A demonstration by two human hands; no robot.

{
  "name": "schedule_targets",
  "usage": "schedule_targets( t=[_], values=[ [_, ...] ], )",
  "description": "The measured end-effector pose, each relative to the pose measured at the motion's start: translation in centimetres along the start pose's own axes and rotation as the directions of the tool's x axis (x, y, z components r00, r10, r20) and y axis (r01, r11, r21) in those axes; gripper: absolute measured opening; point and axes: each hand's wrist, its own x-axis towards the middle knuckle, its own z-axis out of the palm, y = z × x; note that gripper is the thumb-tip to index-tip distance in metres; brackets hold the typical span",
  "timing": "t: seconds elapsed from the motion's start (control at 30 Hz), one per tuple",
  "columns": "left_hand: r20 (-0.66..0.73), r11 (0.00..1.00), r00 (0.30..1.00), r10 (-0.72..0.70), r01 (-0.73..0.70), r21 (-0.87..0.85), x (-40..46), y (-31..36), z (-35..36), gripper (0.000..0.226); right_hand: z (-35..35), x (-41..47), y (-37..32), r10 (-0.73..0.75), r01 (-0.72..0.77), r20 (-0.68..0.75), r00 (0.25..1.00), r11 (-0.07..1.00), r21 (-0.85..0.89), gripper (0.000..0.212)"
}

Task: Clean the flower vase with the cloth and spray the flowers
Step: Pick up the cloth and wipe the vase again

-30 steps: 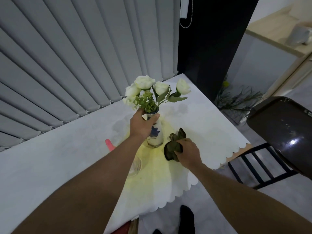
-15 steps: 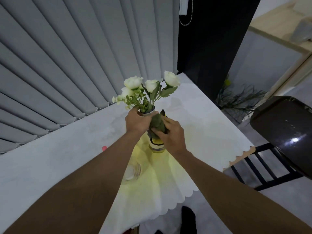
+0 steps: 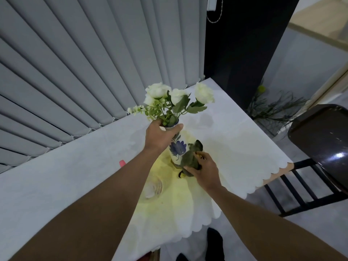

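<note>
Half a second ago we had the cloth (image 3: 189,159) up near the neck of the vase (image 3: 177,147); now our right hand (image 3: 205,171), fingers clenched around the dark green cloth, has swept it down to the base. Our left hand (image 3: 160,137) still grips the neck, holding the vase tilted above the white tablecloth (image 3: 235,147). The wiping seems underway; the flowers (image 3: 175,98) look unsprayed.

flowers (image 3: 175,102) in vase (image 3: 178,147) on table (image 3: 235,147), glass (image 3: 153,187) near-left, chair (image 3: 320,147) right
</note>
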Motion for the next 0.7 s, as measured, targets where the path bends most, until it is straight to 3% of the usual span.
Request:
schedule_targets(
  t=[0.17, 0.27, 0.37, 0.5, 0.57, 0.7],
  values=[
    [0.115, 1.000, 0.993, 0.014, -0.014, -0.001, -0.4, -0.2, -0.7, 0.030, -0.2, 0.1, -0.2, 0.062, -0.062, -0.012, 0.998, 0.998, 0.019, 0.042],
    [0.084, 0.999, 0.995, 0.044, -0.046, 0.022, -0.6, -0.1, -0.6, 0.028, -0.5, 0.6, -1.6, 0.068, -0.060, -0.079, 0.995, 0.994, 0.091, 0.042],
    [0.026, 1.000, 0.999, 0.024, -0.024, -0.002, -0.7, 0.2, 0.0, 0.030, -1.2, 1.3, -4.7, -0.026, 0.060, -0.204, 0.979, 0.985, 0.162, 0.047],
    [-0.031, 0.999, 0.999, -0.030, 0.029, -0.033, -0.6, 0.4, 0.8, 0.044, -2.2, 2.8, -8.4, -0.175, 0.246, -0.309, 0.935, 0.947, 0.207, 0.036],
    [-0.022, 0.997, 0.999, -0.047, 0.046, -0.062, -0.4, 0.4, 0.8, 0.046, -2.3, 3.2, -8.1, -0.217, 0.284, -0.297, 0.930, 0.936, 0.208, 0.029],
    [0.045, 0.993, 0.996, -0.073, 0.077, -0.094, -0.2, 0.4, 0.3, 0.029, -1.1, 2.5, -5.5, -0.121, 0.171, -0.225, 0.967, 0.961, 0.218, 0.032]
  ],
)
